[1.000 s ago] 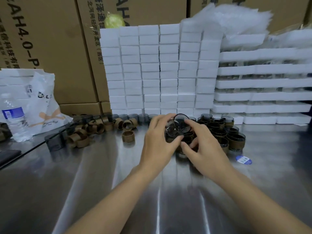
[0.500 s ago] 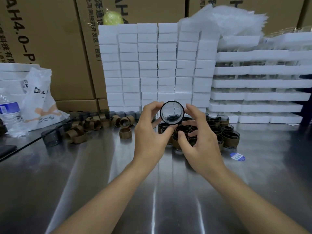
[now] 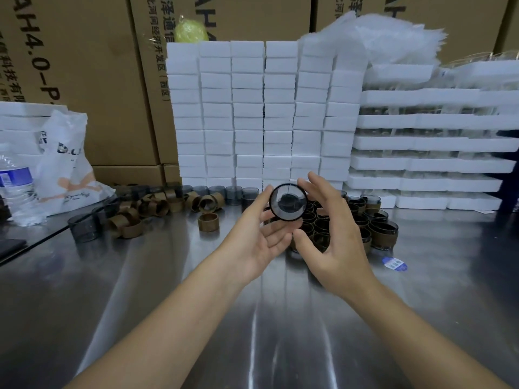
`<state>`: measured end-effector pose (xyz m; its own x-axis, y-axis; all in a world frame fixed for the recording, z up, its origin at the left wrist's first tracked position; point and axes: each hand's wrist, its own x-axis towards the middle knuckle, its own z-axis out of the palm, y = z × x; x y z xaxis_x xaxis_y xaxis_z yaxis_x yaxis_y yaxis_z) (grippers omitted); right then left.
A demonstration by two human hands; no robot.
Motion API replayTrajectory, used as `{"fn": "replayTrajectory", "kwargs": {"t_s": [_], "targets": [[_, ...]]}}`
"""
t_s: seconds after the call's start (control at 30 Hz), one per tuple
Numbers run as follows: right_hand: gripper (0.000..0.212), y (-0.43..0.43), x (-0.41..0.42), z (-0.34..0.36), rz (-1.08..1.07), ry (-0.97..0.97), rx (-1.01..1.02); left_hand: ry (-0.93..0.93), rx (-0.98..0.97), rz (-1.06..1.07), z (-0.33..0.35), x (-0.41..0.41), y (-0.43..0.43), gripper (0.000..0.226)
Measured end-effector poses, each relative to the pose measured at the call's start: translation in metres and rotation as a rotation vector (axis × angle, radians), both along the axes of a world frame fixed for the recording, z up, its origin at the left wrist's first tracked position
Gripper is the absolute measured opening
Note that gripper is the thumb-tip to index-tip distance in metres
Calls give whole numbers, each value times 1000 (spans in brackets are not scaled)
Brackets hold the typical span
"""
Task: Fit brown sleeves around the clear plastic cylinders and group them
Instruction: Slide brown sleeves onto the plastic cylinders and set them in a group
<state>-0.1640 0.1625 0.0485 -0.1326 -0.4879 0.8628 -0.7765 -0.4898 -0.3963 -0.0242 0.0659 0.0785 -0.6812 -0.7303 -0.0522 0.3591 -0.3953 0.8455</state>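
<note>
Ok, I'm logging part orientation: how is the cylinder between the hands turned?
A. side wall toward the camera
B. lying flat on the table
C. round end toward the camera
C: the clear cylinder shows as a full circle, held above the table between the left hand and right hand.

Smoky grey clear cylinder [image 3: 288,202] with black rim, brown sleeves [image 3: 208,222] far left, white foam blocks [image 3: 264,113] far, tan cardboard boxes [image 3: 84,66] with black lettering, streaked silver-grey table [image 3: 252,318], blue-and-white sticker [image 3: 395,263] right, water bottle [image 3: 14,178] with blue label, white bag [image 3: 67,164] with orange print, left.
</note>
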Motion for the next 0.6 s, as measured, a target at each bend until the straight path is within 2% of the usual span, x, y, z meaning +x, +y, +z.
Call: {"fn": "replayTrajectory", "kwargs": {"t_s": [0.07, 0.2, 0.33, 0.43, 0.5, 0.6], "targets": [[84, 1, 0, 0, -11, -10, 19, -6, 38, -22, -4, -2, -2, 67], [76, 1, -3, 2, -27, -70, 44, -42, -38, -20, -6, -4, -4, 62], [74, 1, -2, 4, -78, -30, 157, -38, -195, -16, -7, -2, -5, 35], [78, 1, 0, 2, -42, -26, 250, -5, -260, -38, -7, -1, -3, 42], [83, -1, 1, 1, 30, -105, 249, 6, -267, -53, -7, -2, -2, 44], [83, -3, 8, 5, 256, -435, 260, 16, -263, -88, -8, -3, 0, 54]]}}
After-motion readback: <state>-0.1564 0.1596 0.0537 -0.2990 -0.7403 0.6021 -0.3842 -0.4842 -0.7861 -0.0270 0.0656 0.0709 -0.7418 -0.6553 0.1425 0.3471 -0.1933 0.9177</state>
